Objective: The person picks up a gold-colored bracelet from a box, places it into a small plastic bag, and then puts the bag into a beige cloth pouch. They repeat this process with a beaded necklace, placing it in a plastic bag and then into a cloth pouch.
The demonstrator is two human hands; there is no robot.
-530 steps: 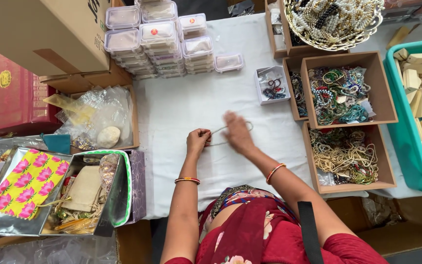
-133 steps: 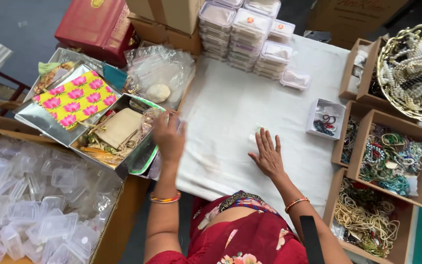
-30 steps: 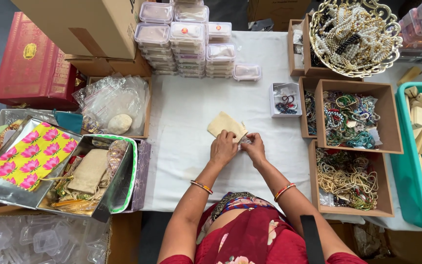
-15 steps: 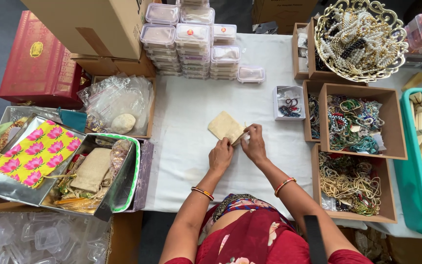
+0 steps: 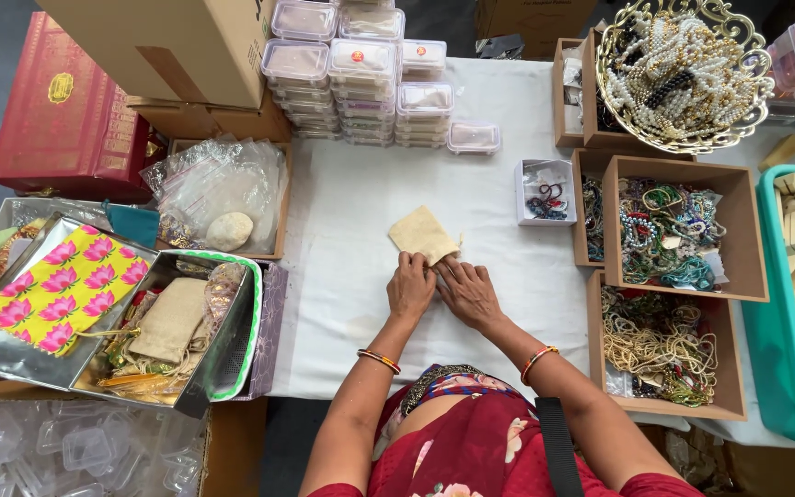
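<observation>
- Head view looks straight down on my white-clothed surface [image 5: 342, 304], and I take the small beige cloth pouch [image 5: 423, 234] near its middle as my landmark.
- Right of the pouch, well apart from it, stand brown open boxes [image 5: 683, 225] heaped with bead strings and bangles; beyond them, further right, is a teal tray [image 5: 775, 368] of pale wooden blocks.
- Up and left of the pouch rise stacks of clear lidded tubs [image 5: 361, 74]; left of it sits a box of crumpled clear bags [image 5: 223, 189], and lower left a silver tray [image 5: 223, 359] of folded fabric.
- Just right of the pouch is a small white box [image 5: 545, 191] with dark loops inside.
- My left hand [image 5: 410, 287] and right hand [image 5: 467, 291] lie side by side, touching, at the pouch's near corner; the fingertips of both seem pinched down on that lower edge, so each grip is closed on cloth.
- The pouch lies flat, tilted like a diamond, its body stretching away from my grip toward the tubs.
- I judge it light, soft and limp, not slippery or fragile; it would sag if lifted by one corner, so its mouth edge is the place to take it.
</observation>
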